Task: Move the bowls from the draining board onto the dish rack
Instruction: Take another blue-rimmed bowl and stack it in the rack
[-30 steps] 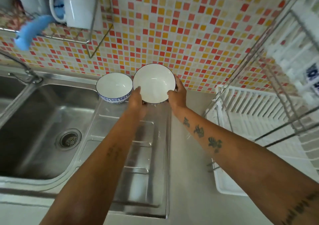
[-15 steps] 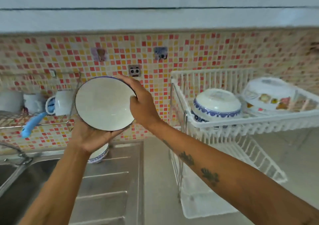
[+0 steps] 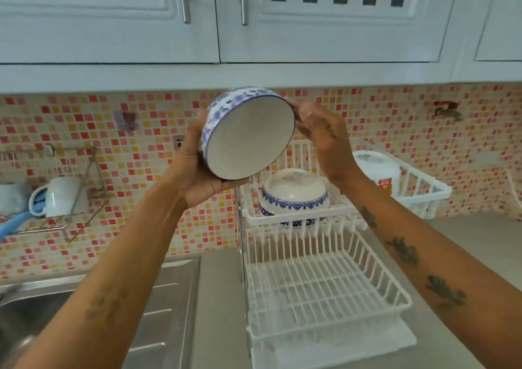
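I hold a white bowl with a blue floral outside (image 3: pixel 248 139) up in the air, tilted so its white inside faces me. My left hand (image 3: pixel 197 168) cups it from below and left. My right hand (image 3: pixel 319 134) grips its right rim. The bowl hangs just above and left of the upper tier of the white two-tier dish rack (image 3: pixel 324 289). An upturned blue-banded bowl (image 3: pixel 295 194) rests on that upper tier, with a white floral dish (image 3: pixel 378 170) further right. The steel draining board (image 3: pixel 166 306) lies at lower left; my arm hides much of it.
The sink (image 3: pixel 25 312) sits at the far left. A wire wall shelf holds white mugs (image 3: pixel 60 196) and a blue handle. White wall cupboards (image 3: pixel 254 21) hang overhead. The rack's lower tier holds nothing. Grey counter (image 3: pixel 480 244) extends right.
Both hands lifted the bowl off the draining board, carried it up and right toward the rack's upper tier, and tilted it further over. My view rose from the sink to the cupboards.
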`<state>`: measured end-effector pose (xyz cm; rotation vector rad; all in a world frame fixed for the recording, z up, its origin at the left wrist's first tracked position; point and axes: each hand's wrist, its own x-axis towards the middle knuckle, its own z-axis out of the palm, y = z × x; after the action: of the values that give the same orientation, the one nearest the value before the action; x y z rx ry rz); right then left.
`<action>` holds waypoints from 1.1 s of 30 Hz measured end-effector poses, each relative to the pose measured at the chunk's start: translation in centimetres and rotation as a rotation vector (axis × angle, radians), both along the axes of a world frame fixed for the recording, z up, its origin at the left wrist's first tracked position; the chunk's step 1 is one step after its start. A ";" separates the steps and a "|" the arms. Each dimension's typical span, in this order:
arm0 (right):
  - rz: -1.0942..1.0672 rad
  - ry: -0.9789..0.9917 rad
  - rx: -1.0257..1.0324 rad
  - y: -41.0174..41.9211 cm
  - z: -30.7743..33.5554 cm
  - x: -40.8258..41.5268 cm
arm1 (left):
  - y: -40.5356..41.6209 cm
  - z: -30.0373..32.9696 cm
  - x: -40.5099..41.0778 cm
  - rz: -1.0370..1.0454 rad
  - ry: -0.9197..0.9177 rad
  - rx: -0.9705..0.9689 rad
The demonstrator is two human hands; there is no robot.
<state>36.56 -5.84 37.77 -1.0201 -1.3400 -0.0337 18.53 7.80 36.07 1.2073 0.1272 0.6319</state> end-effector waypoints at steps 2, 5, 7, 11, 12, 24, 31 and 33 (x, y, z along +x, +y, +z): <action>-0.090 0.017 -0.036 -1.1 -0.1 1.5 | -1.7 0.8 1.7 0.088 0.061 0.131; -0.206 0.111 -0.133 -1.9 -0.7 3.2 | -3.4 1.5 4.4 0.177 0.136 0.312; -0.272 0.152 -0.220 -2.0 -1.2 4.3 | -3.5 1.2 6.1 0.259 0.165 0.424; -0.243 0.263 -0.376 -2.0 -2.7 5.5 | -3.9 0.1 8.0 0.384 0.196 0.622; -0.217 0.309 -0.405 -1.9 -3.1 5.6 | -3.9 -0.3 8.3 0.410 0.212 0.651; -0.153 0.508 -0.611 -0.9 -5.0 7.5 | -3.1 -3.3 9.8 0.449 0.387 0.762; -0.124 0.528 -0.781 0.0 -5.6 8.4 | -1.8 -3.9 10.3 0.417 0.525 0.719; -0.106 0.521 -0.817 0.1 -5.8 8.4 | -1.9 -4.0 10.4 0.396 0.549 0.719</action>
<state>44.96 -5.78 32.00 -1.6378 -0.8034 0.7046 28.92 5.93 32.10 2.0666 0.6554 0.6959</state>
